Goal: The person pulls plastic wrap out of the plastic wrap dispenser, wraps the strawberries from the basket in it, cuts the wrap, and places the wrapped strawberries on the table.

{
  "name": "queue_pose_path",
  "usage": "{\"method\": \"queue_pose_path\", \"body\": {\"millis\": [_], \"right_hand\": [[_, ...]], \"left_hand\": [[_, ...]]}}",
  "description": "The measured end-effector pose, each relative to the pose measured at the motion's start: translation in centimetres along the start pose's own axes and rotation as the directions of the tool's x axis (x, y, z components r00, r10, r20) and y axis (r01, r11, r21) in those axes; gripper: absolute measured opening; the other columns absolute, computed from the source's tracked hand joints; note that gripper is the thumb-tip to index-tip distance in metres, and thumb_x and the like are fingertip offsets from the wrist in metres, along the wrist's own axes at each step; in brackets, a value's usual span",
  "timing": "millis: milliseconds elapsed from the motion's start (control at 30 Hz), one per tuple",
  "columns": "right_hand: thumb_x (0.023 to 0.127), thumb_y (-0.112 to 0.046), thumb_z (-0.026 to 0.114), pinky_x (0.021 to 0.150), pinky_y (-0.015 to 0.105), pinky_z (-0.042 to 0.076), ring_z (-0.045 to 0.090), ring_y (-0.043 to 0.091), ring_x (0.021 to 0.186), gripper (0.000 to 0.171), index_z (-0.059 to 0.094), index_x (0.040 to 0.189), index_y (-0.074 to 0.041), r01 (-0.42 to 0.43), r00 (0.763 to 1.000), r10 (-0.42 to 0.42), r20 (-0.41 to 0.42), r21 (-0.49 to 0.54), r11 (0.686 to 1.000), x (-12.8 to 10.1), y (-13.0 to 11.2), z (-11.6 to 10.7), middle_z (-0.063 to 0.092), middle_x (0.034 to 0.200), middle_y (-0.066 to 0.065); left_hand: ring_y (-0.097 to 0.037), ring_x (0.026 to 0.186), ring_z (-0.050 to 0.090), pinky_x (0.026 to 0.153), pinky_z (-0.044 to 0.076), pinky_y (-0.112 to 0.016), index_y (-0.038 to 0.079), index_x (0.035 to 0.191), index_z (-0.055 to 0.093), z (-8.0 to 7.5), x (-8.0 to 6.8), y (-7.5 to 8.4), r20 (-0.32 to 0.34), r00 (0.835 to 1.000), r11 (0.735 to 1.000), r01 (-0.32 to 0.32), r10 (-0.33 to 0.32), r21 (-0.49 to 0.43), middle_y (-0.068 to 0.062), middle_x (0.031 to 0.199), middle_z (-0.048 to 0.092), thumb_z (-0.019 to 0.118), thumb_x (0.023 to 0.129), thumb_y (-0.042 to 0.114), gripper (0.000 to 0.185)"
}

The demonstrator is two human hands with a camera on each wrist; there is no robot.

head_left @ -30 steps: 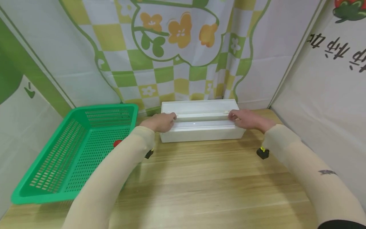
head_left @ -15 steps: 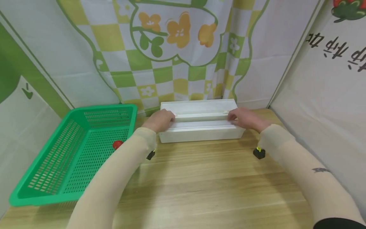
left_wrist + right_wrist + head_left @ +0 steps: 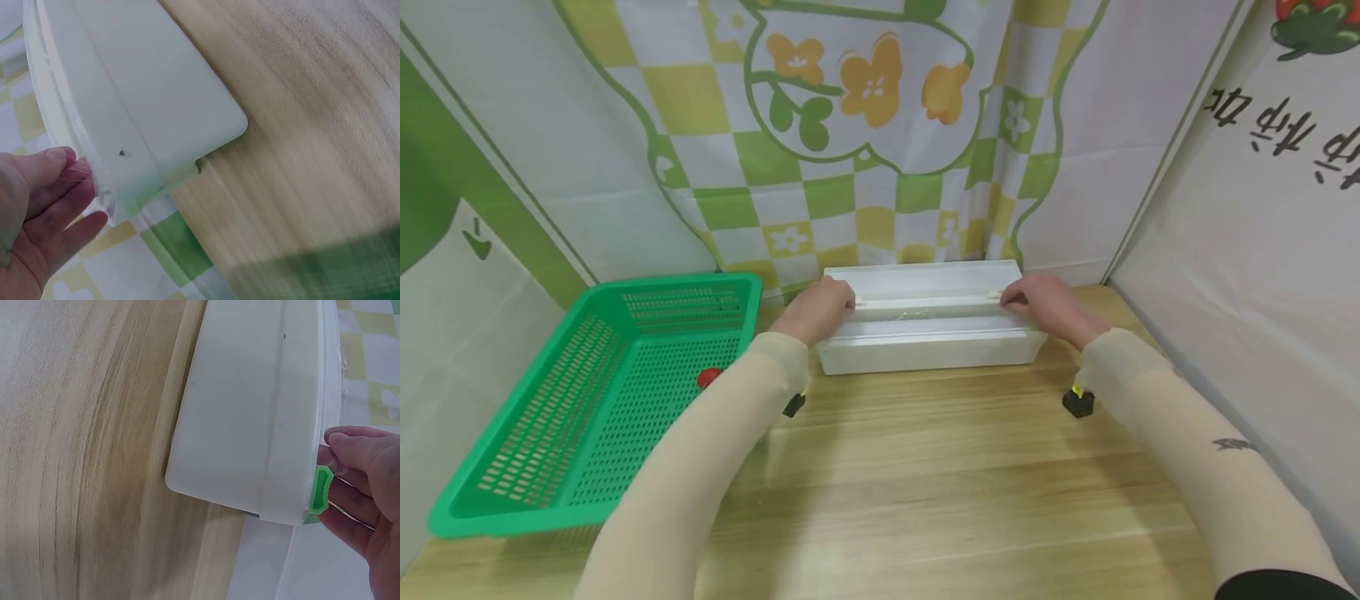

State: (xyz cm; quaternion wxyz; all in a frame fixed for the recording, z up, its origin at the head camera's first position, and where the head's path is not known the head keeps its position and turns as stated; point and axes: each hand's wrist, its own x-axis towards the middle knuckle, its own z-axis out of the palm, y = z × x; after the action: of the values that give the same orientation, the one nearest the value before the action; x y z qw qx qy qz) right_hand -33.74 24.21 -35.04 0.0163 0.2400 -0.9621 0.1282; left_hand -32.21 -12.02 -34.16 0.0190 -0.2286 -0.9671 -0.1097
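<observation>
Table, head view: A white cling-film dispenser [image 3: 928, 357] sits at the far middle of the wooden table [image 3: 940, 475], clear film [image 3: 917, 314] glinting between left hand [image 3: 818, 310] and right hand [image 3: 1051, 307]; a green basket [image 3: 512, 520] stands left.
Left end, left wrist: Thumb and fingertips pinch the film.
Right end, right wrist: Same pinch, beside a green slider [image 3: 322, 489].
Handling: Likely feather-light, clingy, easily torn; best held by both corners.

Two hands [image 3: 816, 310] [image 3: 1048, 308], one box [image 3: 928, 356], one basket [image 3: 640, 400]
</observation>
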Motion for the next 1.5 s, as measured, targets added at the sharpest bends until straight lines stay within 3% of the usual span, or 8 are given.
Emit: {"method": "queue_pose_path", "body": {"millis": [233, 467, 733, 900, 1067, 1233, 1367, 1500], "right_hand": [[0.091, -0.004, 0.066, 0.097, 0.051, 0.052, 0.068, 0.037, 0.103, 0.015, 0.075, 0.103, -0.002, 0.054, 0.997, -0.056, -0.058, -0.041, 0.998, 0.0, 0.1, -0.9, 0.074, 0.107, 0.018], [0.091, -0.003, 0.066, 0.093, 0.050, 0.054, 0.068, 0.037, 0.099, 0.014, 0.075, 0.102, 0.000, 0.061, 0.995, -0.063, -0.074, -0.038, 0.997, 0.3, -0.7, -2.4, 0.075, 0.103, 0.018], [0.091, -0.003, 0.067, 0.091, 0.050, 0.054, 0.067, 0.037, 0.095, 0.014, 0.074, 0.102, 0.001, 0.037, 0.993, -0.044, -0.109, -0.068, 0.997, 0.7, -1.2, -4.2, 0.074, 0.100, 0.020], [0.091, -0.003, 0.067, 0.090, 0.049, 0.056, 0.069, 0.037, 0.095, 0.014, 0.074, 0.102, 0.001, 0.025, 0.989, -0.034, -0.142, -0.065, 0.998, 0.9, -1.2, -5.0, 0.074, 0.103, 0.021], [0.091, -0.003, 0.066, 0.089, 0.050, 0.056, 0.069, 0.037, 0.094, 0.013, 0.074, 0.100, 0.002, 0.026, 0.984, -0.039, -0.172, -0.079, 0.997, 1.2, -1.5, -6.2, 0.074, 0.102, 0.022], [0.093, -0.005, 0.065, 0.089, 0.049, 0.056, 0.069, 0.035, 0.096, 0.016, 0.074, 0.104, 0.001, 0.001, 0.987, -0.010, -0.162, -0.060, 0.998, 1.4, -2.1, -7.8, 0.073, 0.106, 0.021], [0.094, -0.005, 0.063, 0.089, 0.049, 0.056, 0.069, 0.035, 0.098, 0.017, 0.073, 0.107, 0.001, -0.006, 0.985, -0.006, -0.173, -0.069, 0.998, 1.4, -2.5, -9.2, 0.073, 0.107, 0.022], [0.095, -0.005, 0.062, 0.086, 0.049, 0.056, 0.069, 0.035, 0.096, 0.017, 0.073, 0.107, 0.002, 0.001, 0.980, -0.019, -0.197, -0.093, 0.996, 1.5, -2.9, -10.6, 0.073, 0.107, 0.023]], "left_hand": [[-0.012, 0.058, 0.016, 0.053, 0.016, -0.023, 0.017, 0.056, 0.020, -1.4, -0.3, 0.1, -0.005, 0.999, 0.997, -0.045, 0.044, -0.064, 0.003, 0.059, 0.015, 0.036, 0.072, -0.015, 0.038], [-0.013, 0.060, 0.022, 0.057, 0.020, -0.025, 0.017, 0.058, 0.024, -2.9, -0.5, 0.2, -0.008, 0.997, 0.997, -0.072, 0.072, -0.012, 0.002, 0.060, 0.021, 0.042, 0.083, -0.012, 0.042], [-0.014, 0.066, 0.039, 0.063, 0.035, -0.028, 0.005, 0.070, 0.060, -4.5, -0.9, 0.0, -0.017, 0.998, 0.998, -0.057, 0.056, -0.025, -0.001, 0.067, 0.047, 0.053, 0.097, 0.001, 0.028], [-0.014, 0.062, 0.031, 0.060, 0.030, -0.027, 0.011, 0.064, 0.040, -5.1, -1.1, 0.1, -0.058, 0.998, 0.998, -0.020, 0.016, -0.057, -0.001, 0.065, 0.034, 0.052, 0.098, 0.001, 0.038], [-0.015, 0.065, 0.034, 0.062, 0.033, -0.028, 0.009, 0.065, 0.046, -6.0, -1.0, 0.3, -0.158, 0.987, 0.998, 0.008, -0.017, -0.058, -0.003, 0.067, 0.040, 0.054, 0.097, 0.001, 0.035], [-0.017, 0.061, 0.023, 0.059, 0.021, -0.028, 0.013, 0.063, 0.023, -7.2, -1.0, 0.6, -0.224, 0.974, 0.996, 0.001, -0.021, -0.088, -0.002, 0.063, 0.021, 0.040, 0.087, -0.012, 0.038], [-0.016, 0.060, 0.021, 0.058, 0.020, -0.028, 0.014, 0.063, 0.023, -8.4, -0.9, 0.9, -0.240, 0.970, 0.995, 0.008, -0.033, -0.104, -0.001, 0.062, 0.019, 0.036, 0.083, -0.013, 0.036], [-0.018, 0.062, 0.029, 0.060, 0.026, -0.029, 0.009, 0.062, 0.036, -9.7, -0.8, 1.2, -0.252, 0.967, 0.996, 0.012, -0.035, -0.091, -0.004, 0.062, 0.029, 0.040, 0.092, -0.006, 0.034]]}}
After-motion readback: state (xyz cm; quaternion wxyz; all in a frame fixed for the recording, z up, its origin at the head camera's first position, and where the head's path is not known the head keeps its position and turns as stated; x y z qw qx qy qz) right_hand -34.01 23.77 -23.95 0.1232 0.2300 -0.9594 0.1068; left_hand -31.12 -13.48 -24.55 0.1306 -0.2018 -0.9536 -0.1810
